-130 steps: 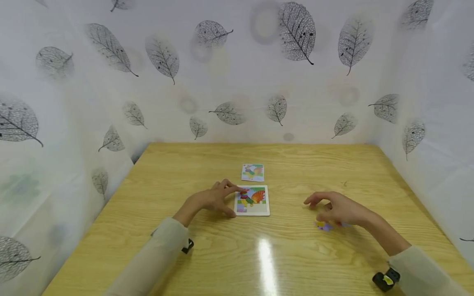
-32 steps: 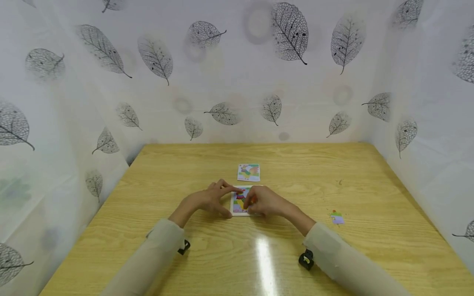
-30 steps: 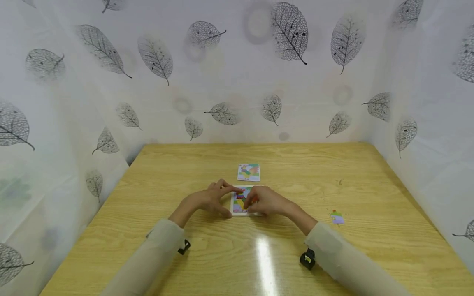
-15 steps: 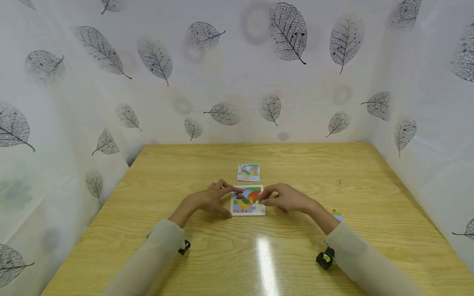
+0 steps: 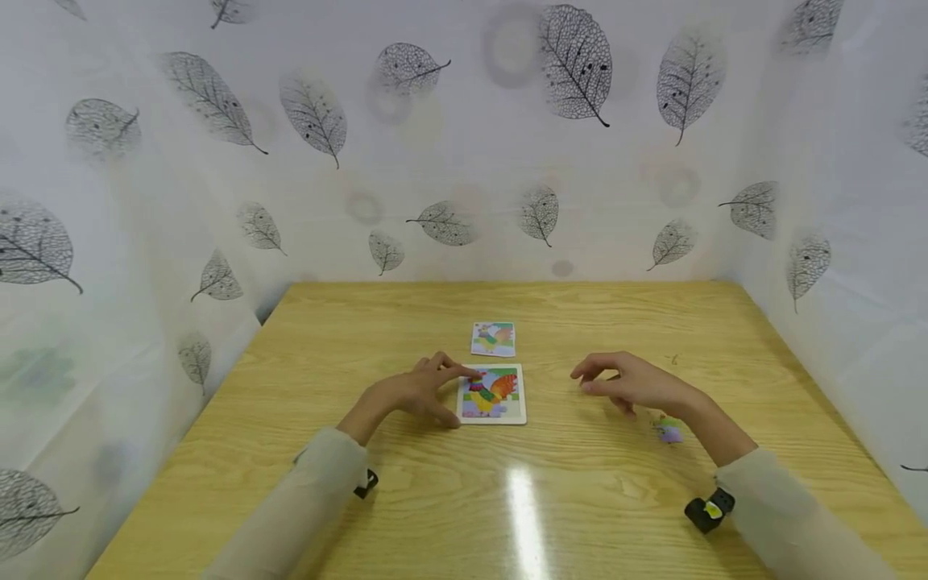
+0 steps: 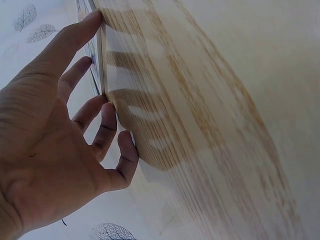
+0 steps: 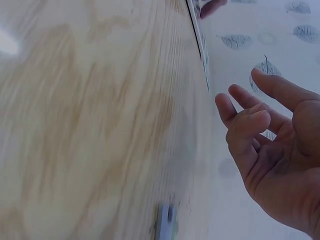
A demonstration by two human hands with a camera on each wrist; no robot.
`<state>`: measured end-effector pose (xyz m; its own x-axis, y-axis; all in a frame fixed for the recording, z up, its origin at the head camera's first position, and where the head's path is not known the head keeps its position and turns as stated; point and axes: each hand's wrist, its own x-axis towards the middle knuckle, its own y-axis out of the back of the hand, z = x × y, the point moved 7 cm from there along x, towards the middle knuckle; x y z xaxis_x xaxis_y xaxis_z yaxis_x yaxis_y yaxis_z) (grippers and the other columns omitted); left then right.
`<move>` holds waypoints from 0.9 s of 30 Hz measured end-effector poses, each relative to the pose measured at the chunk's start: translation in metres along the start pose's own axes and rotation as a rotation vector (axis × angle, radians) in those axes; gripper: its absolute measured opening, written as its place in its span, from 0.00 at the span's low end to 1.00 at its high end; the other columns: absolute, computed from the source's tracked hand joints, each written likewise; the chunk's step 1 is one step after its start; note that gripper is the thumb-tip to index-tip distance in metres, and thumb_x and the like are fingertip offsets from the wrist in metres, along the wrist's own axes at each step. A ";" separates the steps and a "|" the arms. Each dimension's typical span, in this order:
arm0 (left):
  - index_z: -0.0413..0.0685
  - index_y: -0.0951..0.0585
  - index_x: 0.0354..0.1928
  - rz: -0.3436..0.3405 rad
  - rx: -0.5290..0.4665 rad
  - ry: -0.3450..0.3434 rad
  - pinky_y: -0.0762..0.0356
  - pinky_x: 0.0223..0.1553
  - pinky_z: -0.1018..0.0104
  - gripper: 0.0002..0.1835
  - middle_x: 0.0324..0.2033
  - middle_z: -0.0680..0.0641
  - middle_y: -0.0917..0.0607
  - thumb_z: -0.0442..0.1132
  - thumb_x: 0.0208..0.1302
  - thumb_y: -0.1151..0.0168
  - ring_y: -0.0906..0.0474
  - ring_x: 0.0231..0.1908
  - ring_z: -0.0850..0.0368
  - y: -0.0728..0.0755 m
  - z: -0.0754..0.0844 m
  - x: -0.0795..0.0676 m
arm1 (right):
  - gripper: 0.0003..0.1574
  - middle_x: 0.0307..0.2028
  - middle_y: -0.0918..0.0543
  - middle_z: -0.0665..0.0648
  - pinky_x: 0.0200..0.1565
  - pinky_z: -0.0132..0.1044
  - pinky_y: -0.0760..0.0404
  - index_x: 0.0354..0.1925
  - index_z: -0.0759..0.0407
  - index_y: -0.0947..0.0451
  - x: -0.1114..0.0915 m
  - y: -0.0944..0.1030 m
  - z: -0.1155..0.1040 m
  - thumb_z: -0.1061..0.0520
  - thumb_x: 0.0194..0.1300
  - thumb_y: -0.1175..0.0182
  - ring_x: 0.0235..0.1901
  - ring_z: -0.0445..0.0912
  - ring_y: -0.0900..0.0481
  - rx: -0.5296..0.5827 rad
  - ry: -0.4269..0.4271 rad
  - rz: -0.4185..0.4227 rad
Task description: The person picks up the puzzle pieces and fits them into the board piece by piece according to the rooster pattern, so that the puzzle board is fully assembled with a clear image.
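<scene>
A jigsaw puzzle [image 5: 500,392] in a white frame, with a bright rooster picture, lies mid-table; a pale gap shows at its lower right corner. My left hand [image 5: 420,395] rests at its left side: the index fingertip touches the upper left of the picture, and the thumb [image 6: 75,37] lies against the frame's lower left edge. To the right of the puzzle my right hand [image 5: 638,383] hovers over the table, fingers loosely bent and holding nothing. A loose jigsaw piece [image 5: 669,429], purple and green, lies just below that hand; in the right wrist view the piece [image 7: 164,222] appears edge-on.
Behind the puzzle lies a small square card [image 5: 493,339] with the same rooster picture, paler. The wooden table [image 5: 348,322] is bounded by leaf-printed white cloth [image 5: 464,145] at the back and sides.
My right hand went from the loose pieces to the puzzle, pinched over its lower part, then drew back right, empty. The puzzle's lower middle is now filled. My left hand stayed at the frame.
</scene>
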<state>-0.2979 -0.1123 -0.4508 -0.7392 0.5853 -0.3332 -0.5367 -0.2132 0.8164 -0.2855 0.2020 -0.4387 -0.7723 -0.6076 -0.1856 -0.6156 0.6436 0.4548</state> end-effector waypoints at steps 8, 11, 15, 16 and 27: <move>0.70 0.35 0.79 -0.003 0.000 0.018 0.36 0.68 0.35 0.45 0.72 0.46 0.38 0.52 0.62 0.23 0.43 0.71 0.41 0.000 0.000 0.002 | 0.28 0.58 0.25 0.71 0.18 0.41 0.25 0.69 0.67 0.30 -0.035 0.021 0.016 0.53 0.80 0.43 0.16 0.50 0.36 0.020 -0.016 0.005; 0.71 0.35 0.78 -0.001 0.000 0.024 0.35 0.68 0.36 0.45 0.72 0.47 0.38 0.53 0.61 0.23 0.42 0.71 0.42 -0.001 0.000 0.002 | 0.30 0.59 0.27 0.73 0.19 0.41 0.24 0.71 0.68 0.33 -0.046 0.026 0.023 0.55 0.79 0.42 0.17 0.45 0.33 0.033 -0.021 -0.003; 0.71 0.34 0.78 0.003 -0.013 0.013 0.35 0.67 0.36 0.45 0.71 0.46 0.38 0.52 0.61 0.23 0.42 0.70 0.41 -0.001 0.001 0.000 | 0.31 0.60 0.28 0.75 0.18 0.42 0.24 0.72 0.68 0.34 -0.060 0.032 0.031 0.58 0.77 0.40 0.17 0.44 0.31 0.042 -0.016 -0.011; 0.70 0.34 0.78 0.003 -0.017 0.010 0.35 0.68 0.36 0.44 0.71 0.46 0.38 0.52 0.61 0.23 0.42 0.70 0.41 -0.001 0.001 0.000 | 0.32 0.61 0.29 0.76 0.18 0.42 0.24 0.72 0.68 0.34 -0.064 0.033 0.033 0.59 0.76 0.39 0.17 0.45 0.32 0.040 -0.016 -0.013; 0.66 0.33 0.78 0.001 -0.034 -0.009 0.35 0.67 0.35 0.44 0.70 0.44 0.38 0.50 0.62 0.23 0.41 0.69 0.41 0.001 0.006 -0.001 | 0.30 0.55 0.29 0.73 0.17 0.35 0.26 0.64 0.67 0.26 -0.090 0.039 0.052 0.65 0.65 0.31 0.19 0.35 0.37 -0.014 0.003 -0.024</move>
<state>-0.2954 -0.1089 -0.4466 -0.7359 0.5923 -0.3282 -0.5497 -0.2395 0.8003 -0.2480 0.3055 -0.4496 -0.7565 -0.6246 -0.1939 -0.6320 0.6220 0.4623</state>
